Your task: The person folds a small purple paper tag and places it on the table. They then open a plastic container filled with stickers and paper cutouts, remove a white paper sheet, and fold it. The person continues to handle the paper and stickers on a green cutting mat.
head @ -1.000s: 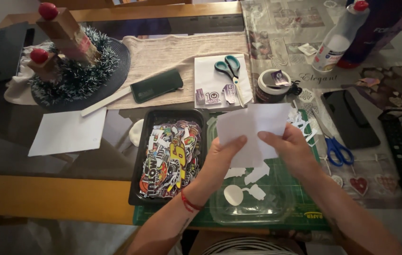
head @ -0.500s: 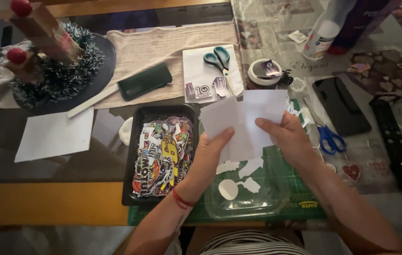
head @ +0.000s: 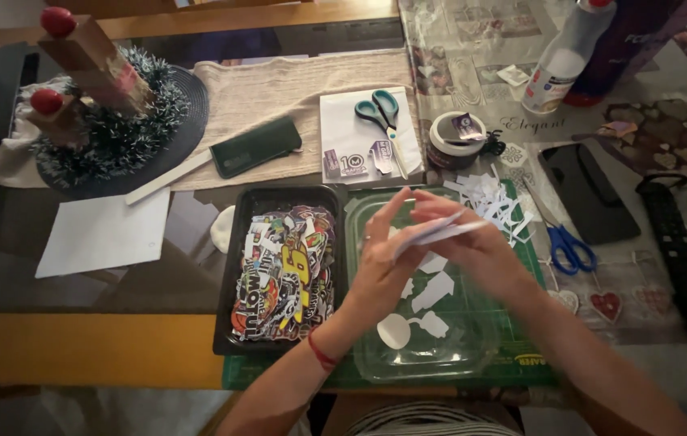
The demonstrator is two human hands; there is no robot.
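Observation:
My left hand point(head: 382, 260) and my right hand point(head: 472, 242) meet over a clear plastic tray point(head: 472, 367) and together pinch a white sheet of paper point(head: 443, 230), now seen almost edge-on. White paper scraps point(head: 430, 292) lie in the clear tray below. A black tray point(head: 230, 274) full of colourful stickers point(head: 285, 274) sits just left of my left hand. Both trays rest on a green cutting mat point(head: 521, 373).
Blue scissors point(head: 568, 246), a phone point(head: 579, 192) and a remote point(head: 681, 258) lie to the right. Teal scissors point(head: 381, 109) rest on a white pad, next to a small round jar point(head: 455, 139). A white bottle point(head: 560, 58), dark case point(head: 256, 147), tinsel ornament point(head: 93, 105) and blank sheet point(head: 105, 232) are there too.
The white sheet was held flat and facing me; both hands have now tilted or folded it down until it shows edge-on, lower over the clear tray.

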